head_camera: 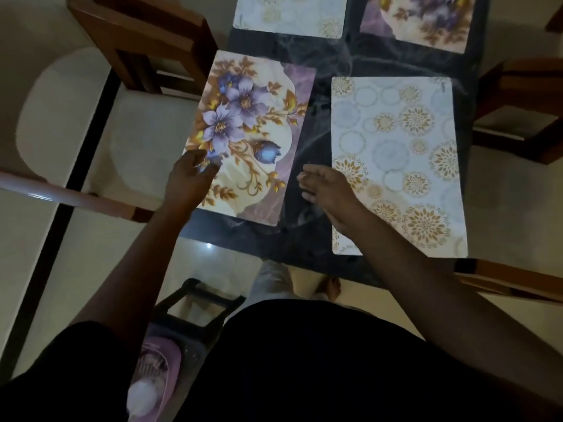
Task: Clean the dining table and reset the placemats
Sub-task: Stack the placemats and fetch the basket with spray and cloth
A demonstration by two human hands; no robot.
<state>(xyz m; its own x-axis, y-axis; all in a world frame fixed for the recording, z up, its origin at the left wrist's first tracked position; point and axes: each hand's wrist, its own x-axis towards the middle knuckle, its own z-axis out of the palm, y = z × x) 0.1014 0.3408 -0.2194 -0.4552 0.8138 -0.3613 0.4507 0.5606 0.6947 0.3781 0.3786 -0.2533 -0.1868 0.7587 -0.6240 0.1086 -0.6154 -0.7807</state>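
Floral placemat [249,132] under loosely open left hand [190,178]; right hand [329,190] spread beside it.

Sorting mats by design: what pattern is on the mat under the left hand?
Purple flowers with gold leaves; head view.

Furniture and footwear around the scene
A brown wooden chair [143,41] is seen at eleven o'clock, a fluffy pink slipper [155,379] at seven.
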